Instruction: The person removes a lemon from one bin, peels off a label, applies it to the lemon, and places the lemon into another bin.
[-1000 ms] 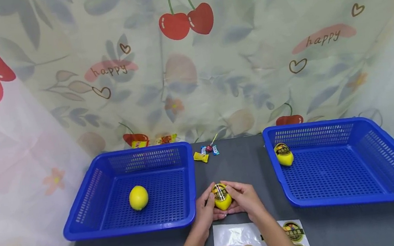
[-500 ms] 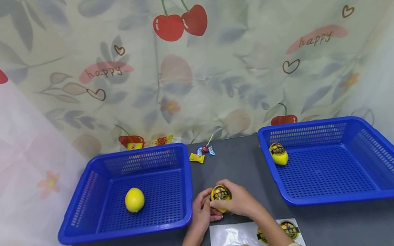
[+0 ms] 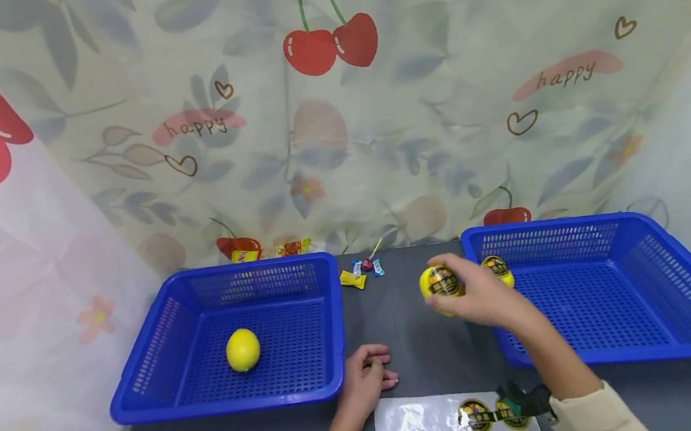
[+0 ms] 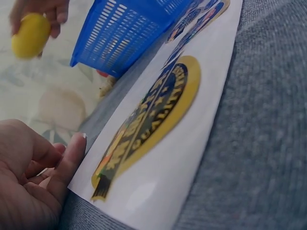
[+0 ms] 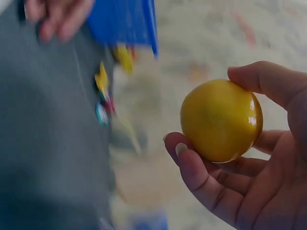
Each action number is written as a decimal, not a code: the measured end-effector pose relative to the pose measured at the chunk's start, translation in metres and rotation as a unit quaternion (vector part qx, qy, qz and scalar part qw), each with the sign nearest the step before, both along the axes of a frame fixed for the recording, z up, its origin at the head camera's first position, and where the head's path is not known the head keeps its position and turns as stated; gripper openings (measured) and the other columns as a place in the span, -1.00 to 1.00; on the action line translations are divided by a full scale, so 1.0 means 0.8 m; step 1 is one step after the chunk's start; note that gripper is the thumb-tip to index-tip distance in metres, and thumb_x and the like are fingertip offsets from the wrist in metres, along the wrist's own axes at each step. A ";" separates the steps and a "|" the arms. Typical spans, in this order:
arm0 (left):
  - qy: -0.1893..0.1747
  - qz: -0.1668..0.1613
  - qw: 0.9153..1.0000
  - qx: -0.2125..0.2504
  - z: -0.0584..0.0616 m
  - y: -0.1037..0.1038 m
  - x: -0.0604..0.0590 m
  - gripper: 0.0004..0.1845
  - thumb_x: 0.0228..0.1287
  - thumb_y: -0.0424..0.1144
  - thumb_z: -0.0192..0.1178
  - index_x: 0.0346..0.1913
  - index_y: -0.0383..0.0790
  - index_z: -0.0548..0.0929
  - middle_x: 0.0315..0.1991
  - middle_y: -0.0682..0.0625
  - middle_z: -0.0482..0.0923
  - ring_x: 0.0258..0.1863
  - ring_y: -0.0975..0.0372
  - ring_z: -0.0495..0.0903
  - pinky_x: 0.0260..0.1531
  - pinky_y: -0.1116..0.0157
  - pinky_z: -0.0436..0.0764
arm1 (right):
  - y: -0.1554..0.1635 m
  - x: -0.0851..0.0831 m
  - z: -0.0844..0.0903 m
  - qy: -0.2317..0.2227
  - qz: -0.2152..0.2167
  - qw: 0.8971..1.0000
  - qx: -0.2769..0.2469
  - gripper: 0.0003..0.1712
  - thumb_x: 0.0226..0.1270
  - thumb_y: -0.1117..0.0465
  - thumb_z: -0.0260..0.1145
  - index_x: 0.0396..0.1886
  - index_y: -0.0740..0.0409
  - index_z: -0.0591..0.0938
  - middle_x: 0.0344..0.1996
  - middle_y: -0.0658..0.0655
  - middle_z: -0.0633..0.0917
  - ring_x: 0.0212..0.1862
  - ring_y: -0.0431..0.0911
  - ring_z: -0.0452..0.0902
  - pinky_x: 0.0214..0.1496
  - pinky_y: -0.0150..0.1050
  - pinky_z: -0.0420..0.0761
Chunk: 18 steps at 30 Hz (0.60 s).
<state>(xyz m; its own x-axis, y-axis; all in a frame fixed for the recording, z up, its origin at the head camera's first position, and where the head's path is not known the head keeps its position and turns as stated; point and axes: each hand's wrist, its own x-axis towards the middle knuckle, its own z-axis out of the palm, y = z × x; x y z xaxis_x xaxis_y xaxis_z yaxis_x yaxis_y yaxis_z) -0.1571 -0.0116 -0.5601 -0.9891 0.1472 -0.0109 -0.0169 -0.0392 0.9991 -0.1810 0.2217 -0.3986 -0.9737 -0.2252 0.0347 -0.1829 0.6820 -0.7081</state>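
Note:
A yellow lemon [image 5: 216,120] with a black-and-gold sticker is held in my right hand [image 3: 479,293], thumb on one side and fingers curled round the other. In the head view it hangs above the grey table, just left of the right blue basket [image 3: 636,351]. My left hand [image 3: 366,377] rests on the table with loosely bent fingers and nothing in them, close to the sheet of stickers [image 3: 428,412]. Another stickered lemon [image 3: 500,270] lies in the right basket, partly hidden by my right hand. One plain lemon [image 3: 243,350] lies in the left blue basket [image 3: 232,404].
Wrapped candies [image 3: 353,279] and a lollipop [image 3: 367,264] lie at the back of the table [image 3: 407,336] between the baskets. Snack packets [image 3: 290,248] show behind the left basket. A printed curtain [image 3: 375,134] closes off the back and sides.
My right hand has lifted the stickered lemon out of my left hand and carried it right and away from me. The left hand has let go and stays on the table.

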 end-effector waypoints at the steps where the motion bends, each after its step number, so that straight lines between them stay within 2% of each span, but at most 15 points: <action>1: 0.003 -0.001 1.000 -0.002 0.000 0.000 0.000 -0.71 0.29 -0.64 -0.12 -0.02 -0.59 0.55 -0.18 -0.35 0.61 -0.41 -0.08 0.71 -0.43 0.23 0.73 | 0.015 -0.004 0.009 0.005 -0.005 1.000 0.009 -0.29 0.29 0.02 0.43 0.36 0.14 0.42 -0.07 0.24 0.61 -0.18 0.04 0.55 -0.29 -0.13 0.60; 4: 0.005 0.000 1.000 -0.005 -0.001 0.001 0.001 -0.73 0.35 -0.62 -0.14 -0.04 -0.59 0.56 -0.20 -0.35 0.61 -0.40 -0.11 0.70 -0.42 0.24 0.73 | 0.062 -0.021 0.026 -0.008 -0.028 0.999 0.037 -0.22 0.34 -0.06 0.39 0.42 0.16 0.35 0.00 0.33 0.57 -0.17 0.09 0.56 -0.31 -0.12 0.63; 8: 0.003 0.003 1.000 -0.014 0.000 0.002 0.001 -0.73 0.37 -0.61 -0.14 -0.06 -0.57 0.58 -0.22 -0.32 0.62 -0.41 -0.09 0.70 -0.43 0.26 0.72 | 0.123 -0.044 0.027 -0.057 -0.061 0.994 0.076 -0.12 0.32 -0.19 0.37 0.42 0.23 0.32 -0.02 0.38 0.56 -0.33 0.02 0.64 -0.42 -0.12 0.64; 11: 0.001 0.003 1.000 -0.029 0.000 0.004 0.001 -0.72 0.30 -0.65 -0.15 -0.08 -0.60 0.57 -0.22 -0.35 0.61 -0.39 -0.14 0.70 -0.42 0.24 0.73 | 0.162 -0.057 0.014 -0.086 -0.068 0.988 0.109 -0.12 0.29 -0.20 0.39 0.34 0.31 0.35 -0.14 0.33 0.59 -0.46 -0.04 0.63 -0.47 -0.10 0.62; 13: 0.001 0.001 0.999 -0.034 -0.001 0.005 0.001 -0.71 0.26 -0.68 -0.15 -0.08 -0.62 0.56 -0.23 -0.37 0.60 -0.38 -0.18 0.69 -0.42 0.23 0.73 | 0.182 -0.063 0.001 -0.102 -0.065 0.985 0.122 -0.14 0.30 -0.15 0.40 0.31 0.37 0.35 -0.21 0.30 0.60 -0.46 -0.01 0.62 -0.47 -0.08 0.63; 18: 0.004 0.003 1.000 -0.027 -0.001 0.005 0.002 -0.71 0.25 -0.66 -0.12 -0.08 -0.57 0.58 -0.23 -0.32 0.62 -0.39 -0.14 0.70 -0.42 0.25 0.72 | 0.211 -0.075 -0.035 -0.129 -0.055 0.983 0.119 -0.19 0.29 0.05 0.42 0.31 0.46 0.30 -0.12 0.43 0.54 -0.30 0.14 0.61 -0.44 -0.06 0.69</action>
